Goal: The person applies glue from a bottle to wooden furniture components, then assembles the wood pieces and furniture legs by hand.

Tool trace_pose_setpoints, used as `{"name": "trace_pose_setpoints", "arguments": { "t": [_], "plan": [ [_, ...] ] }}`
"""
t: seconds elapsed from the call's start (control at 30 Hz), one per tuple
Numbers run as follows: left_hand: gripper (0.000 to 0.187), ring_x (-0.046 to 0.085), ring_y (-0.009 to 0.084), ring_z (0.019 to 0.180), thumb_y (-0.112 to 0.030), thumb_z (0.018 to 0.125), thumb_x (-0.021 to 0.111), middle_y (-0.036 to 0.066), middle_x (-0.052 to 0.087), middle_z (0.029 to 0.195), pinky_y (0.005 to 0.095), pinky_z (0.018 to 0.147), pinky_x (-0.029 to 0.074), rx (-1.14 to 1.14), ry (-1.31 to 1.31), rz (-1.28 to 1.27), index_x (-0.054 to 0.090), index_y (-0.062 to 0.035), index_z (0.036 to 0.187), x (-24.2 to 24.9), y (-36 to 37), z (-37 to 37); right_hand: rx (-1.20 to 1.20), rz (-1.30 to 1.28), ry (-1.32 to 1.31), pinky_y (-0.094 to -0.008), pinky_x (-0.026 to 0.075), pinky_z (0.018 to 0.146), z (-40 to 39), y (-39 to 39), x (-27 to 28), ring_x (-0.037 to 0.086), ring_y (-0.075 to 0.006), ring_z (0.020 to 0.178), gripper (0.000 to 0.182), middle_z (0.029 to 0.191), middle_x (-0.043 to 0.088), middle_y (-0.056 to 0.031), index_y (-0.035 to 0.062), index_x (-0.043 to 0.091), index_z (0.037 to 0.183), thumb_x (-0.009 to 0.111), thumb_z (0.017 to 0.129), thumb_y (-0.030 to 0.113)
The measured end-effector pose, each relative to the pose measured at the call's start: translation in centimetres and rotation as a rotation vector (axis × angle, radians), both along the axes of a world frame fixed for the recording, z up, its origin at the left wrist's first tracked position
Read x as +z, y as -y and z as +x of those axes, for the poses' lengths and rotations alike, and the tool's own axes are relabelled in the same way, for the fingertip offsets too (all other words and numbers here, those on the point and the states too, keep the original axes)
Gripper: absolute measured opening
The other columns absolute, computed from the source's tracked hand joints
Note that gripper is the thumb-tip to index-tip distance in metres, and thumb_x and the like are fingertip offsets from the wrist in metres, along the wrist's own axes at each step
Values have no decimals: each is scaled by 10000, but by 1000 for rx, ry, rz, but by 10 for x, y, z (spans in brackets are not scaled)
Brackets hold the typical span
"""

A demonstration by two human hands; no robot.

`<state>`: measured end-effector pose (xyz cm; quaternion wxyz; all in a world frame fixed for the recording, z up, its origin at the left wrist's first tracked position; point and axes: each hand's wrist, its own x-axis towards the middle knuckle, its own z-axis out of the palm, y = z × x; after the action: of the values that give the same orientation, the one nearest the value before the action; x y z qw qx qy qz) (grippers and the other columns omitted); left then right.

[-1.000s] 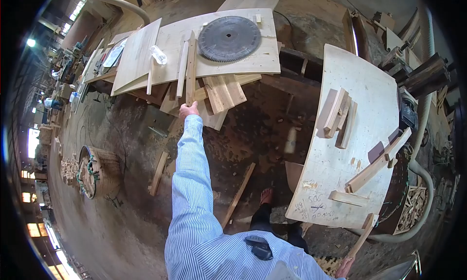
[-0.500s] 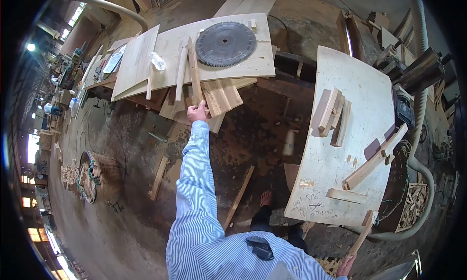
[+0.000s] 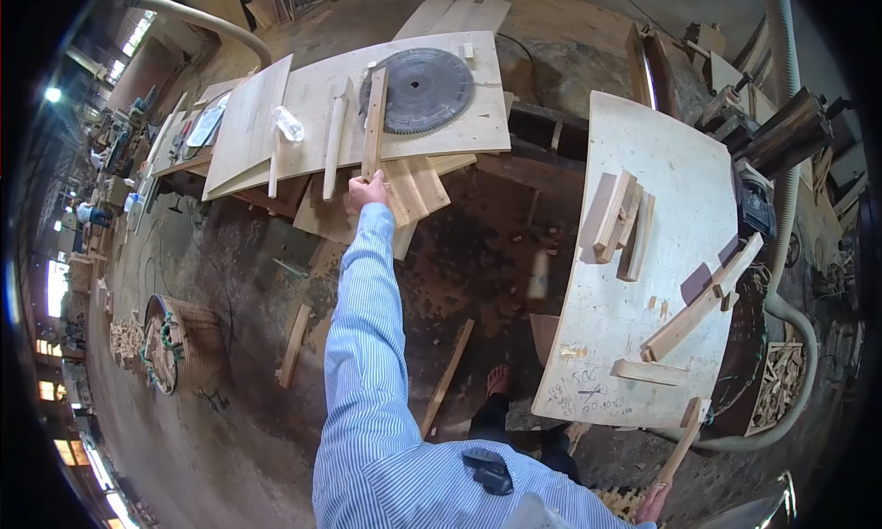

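Observation:
My left hand grips the near end of a wooden strip, which points away from me and overlaps the edge of a large circular saw blade. The blade lies flat on a plywood sheet. Another wooden strip lies just left of the held one. At the lower right, my right hand is closed around the lower end of a wooden stick. The stick's upper end overlaps the corner of a pale board.
Several wood pieces lie on the pale board, and a longer block stretches across its right side. Loose strips lie on the floor. A round basket stands at left. A grey hose curves along the right.
The strip in my left hand has swung and now overlaps the blade's left edge. My left hand has moved slightly up and left. My right hand keeps its stick almost still.

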<state>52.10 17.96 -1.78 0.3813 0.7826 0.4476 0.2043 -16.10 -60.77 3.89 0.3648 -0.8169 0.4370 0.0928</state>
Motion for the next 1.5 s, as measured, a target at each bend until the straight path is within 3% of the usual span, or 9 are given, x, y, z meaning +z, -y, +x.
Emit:
{"name": "trace_pose_setpoints", "arguments": {
  "t": [0.23,0.33,0.4,0.43,0.47,0.5,0.63,0.87,1.5],
  "plan": [
    [676,671,408,1176,-297,683,848,247,701,1235,523,1008,535,-74,20,364,644,-17,1263,-33,-53,61,-83,-15,104,-338,438,1046,-14,7,-27,526,-212,1236,522,1432,527,-130,119,321,1604,407,1142,344],
    [365,737,348,812,-330,817,782,180,766,934,470,718,612,-368,-80,202,743,-13,993,-14,-56,43,-38,-101,101,-345,422,1101,-7,-2,-26,513,-238,1298,504,1458,535,-136,59,359,1584,438,1131,264],
    [489,717,312,758,-446,802,861,173,762,915,448,663,600,-129,-182,138,737,-13,993,19,2,16,-13,-141,78,-350,410,1138,-2,-13,-17,504,-255,1340,492,1475,540,-139,19,384,1571,459,1124,210],
    [634,741,326,898,-493,807,861,184,765,1085,462,762,615,-174,-79,306,714,-14,1196,-82,-84,51,-8,-81,24,-367,466,1035,15,-31,18,554,-241,1222,543,1377,576,-126,79,340,1588,499,1105,270],
    [752,728,338,1053,-449,812,869,170,735,1237,466,880,601,-254,-108,621,623,-40,1392,-52,-56,20,-22,-96,-12,-378,476,1001,17,-37,22,585,-250,1152,567,1359,589,-159,78,295,1600,486,1109,288],
    [781,705,349,1126,-417,833,855,167,711,1294,462,951,574,-280,64,372,567,-44,1455,-67,-45,5,-115,54,-239,-391,457,1057,49,-51,64,585,-292,1239,599,1416,562,-210,72,252,1609,476,1112,321],
    [674,709,344,1086,-300,884,826,201,716,1250,432,953,568,-506,47,295,573,-28,1446,-103,-6,-88,21,8,32,-427,387,1158,22,-37,33,490,-368,1425,618,1511,495,-268,73,219,1621,454,1122,351],
    [567,608,347,1321,-141,982,724,272,597,1434,420,1103,503,-532,103,-22,512,33,1479,-33,157,-235,51,-7,58,-459,478,1046,16,-27,24,610,-416,1261,573,1373,606,-267,88,304,1575,494,1101,349],
    [513,592,372,1283,-90,903,746,214,628,1360,423,1121,444,-1158,283,403,592,19,1380,86,447,-436,151,96,525,-500,535,896,3,2,6,676,-472,1056,530,1124,709,-255,46,533,1396,665,995,366]
  ]
}}
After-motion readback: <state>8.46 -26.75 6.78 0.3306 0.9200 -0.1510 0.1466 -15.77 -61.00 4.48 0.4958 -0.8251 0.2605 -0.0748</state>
